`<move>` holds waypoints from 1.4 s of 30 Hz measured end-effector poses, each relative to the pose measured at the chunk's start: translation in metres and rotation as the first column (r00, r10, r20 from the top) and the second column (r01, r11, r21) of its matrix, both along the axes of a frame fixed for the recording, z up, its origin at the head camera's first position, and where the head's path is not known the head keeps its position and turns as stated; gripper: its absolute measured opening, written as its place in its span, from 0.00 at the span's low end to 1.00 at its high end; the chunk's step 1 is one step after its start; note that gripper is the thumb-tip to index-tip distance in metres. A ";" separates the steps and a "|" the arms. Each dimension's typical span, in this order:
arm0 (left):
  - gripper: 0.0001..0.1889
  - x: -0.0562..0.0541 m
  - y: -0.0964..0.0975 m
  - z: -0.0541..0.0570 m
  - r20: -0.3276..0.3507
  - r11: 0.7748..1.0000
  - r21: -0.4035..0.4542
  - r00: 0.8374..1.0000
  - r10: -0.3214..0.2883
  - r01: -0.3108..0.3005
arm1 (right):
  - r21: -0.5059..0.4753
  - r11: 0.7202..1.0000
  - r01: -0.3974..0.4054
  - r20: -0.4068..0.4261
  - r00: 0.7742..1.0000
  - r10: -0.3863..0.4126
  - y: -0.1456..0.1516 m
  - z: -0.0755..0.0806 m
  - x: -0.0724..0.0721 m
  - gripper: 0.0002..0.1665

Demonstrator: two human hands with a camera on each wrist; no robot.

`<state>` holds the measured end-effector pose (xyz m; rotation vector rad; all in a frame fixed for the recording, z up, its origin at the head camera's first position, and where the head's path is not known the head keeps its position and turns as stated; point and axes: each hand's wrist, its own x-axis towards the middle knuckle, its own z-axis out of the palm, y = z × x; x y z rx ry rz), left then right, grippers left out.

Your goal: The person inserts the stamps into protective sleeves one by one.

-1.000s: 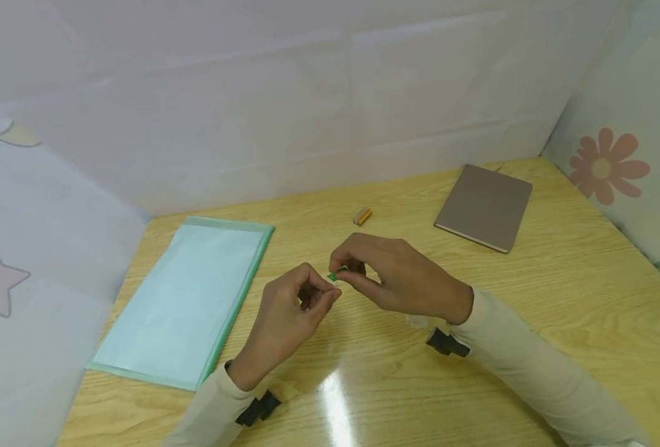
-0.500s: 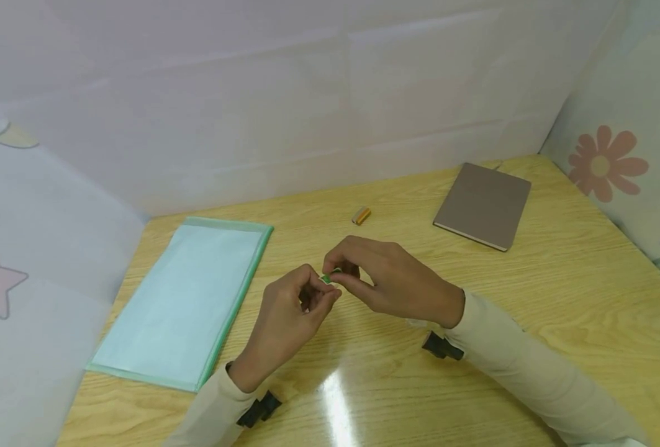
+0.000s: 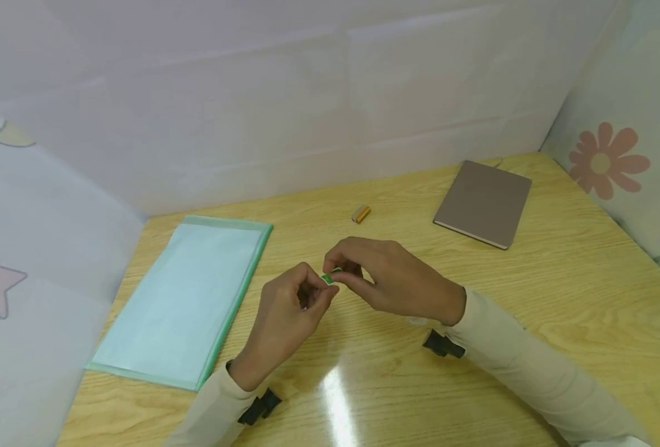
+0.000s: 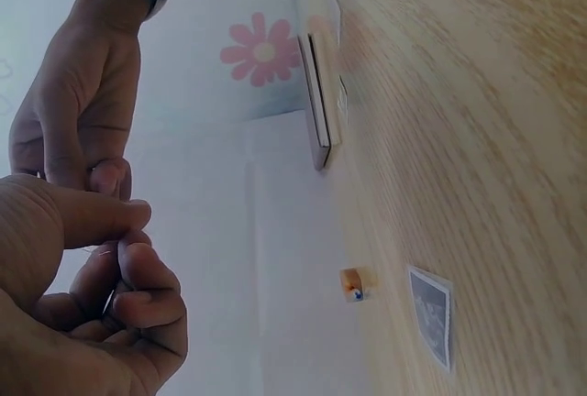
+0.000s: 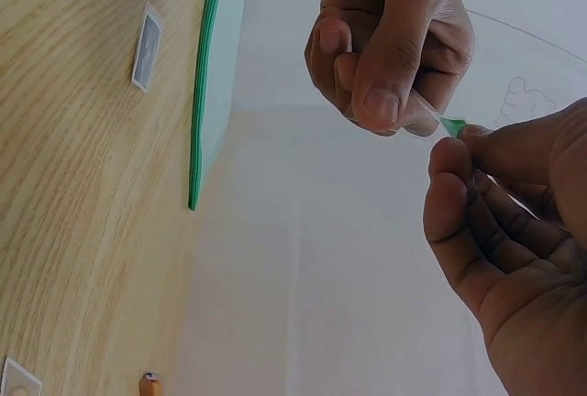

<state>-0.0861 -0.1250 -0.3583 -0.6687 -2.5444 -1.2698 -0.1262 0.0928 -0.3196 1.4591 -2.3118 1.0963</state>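
Fingertip to fingertip, both hands meet over the middle of the table. My right hand [image 3: 393, 279] pinches a small green piece with a white edge [image 3: 328, 279] between thumb and forefinger. In the right wrist view its green corner [image 5: 453, 126] sticks out from the fingertips. A clear film [image 5: 422, 114] stretches from there to my left hand [image 3: 287, 313], whose thumb and forefinger pinch it. Most of the green piece is hidden behind the right fingers. In the left wrist view, the left thumb [image 4: 96, 217] and fingers cover nearly all of the film.
A pale green folder [image 3: 187, 304] lies left, a brown notebook [image 3: 483, 203] back right. Behind the hands sits a small orange-and-grey block [image 3: 361, 213]. A translucent scrap [image 3: 416, 321] lies by the right wrist. Small white-edged grey picture [image 4: 431, 313] lies on the wood.
My right hand has shifted slightly left, bringing the green piece closer to the left fingertips, and has since stayed nearly still. The left hand keeps its place and pinch.
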 end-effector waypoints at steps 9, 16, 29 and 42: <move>0.06 0.000 -0.001 0.003 0.046 1.000 0.017 0.999 -0.010 0.009 | 0.000 1.000 -0.021 -0.066 0.998 0.021 0.004 0.001 -0.003 0.08; 0.07 0.001 -0.001 0.005 0.088 0.999 0.030 0.996 -0.014 0.011 | -0.006 0.999 -0.041 -0.092 0.995 0.040 0.002 0.002 -0.003 0.08; 0.06 0.002 -0.001 0.006 0.133 0.998 0.058 0.991 -0.036 0.028 | 0.000 0.998 -0.060 -0.121 0.991 0.060 0.004 0.002 -0.005 0.10; 0.07 0.002 -0.001 0.005 0.107 0.998 0.059 0.994 -0.030 0.024 | 0.027 1.000 -0.011 -0.157 0.987 0.015 0.002 0.003 -0.001 0.10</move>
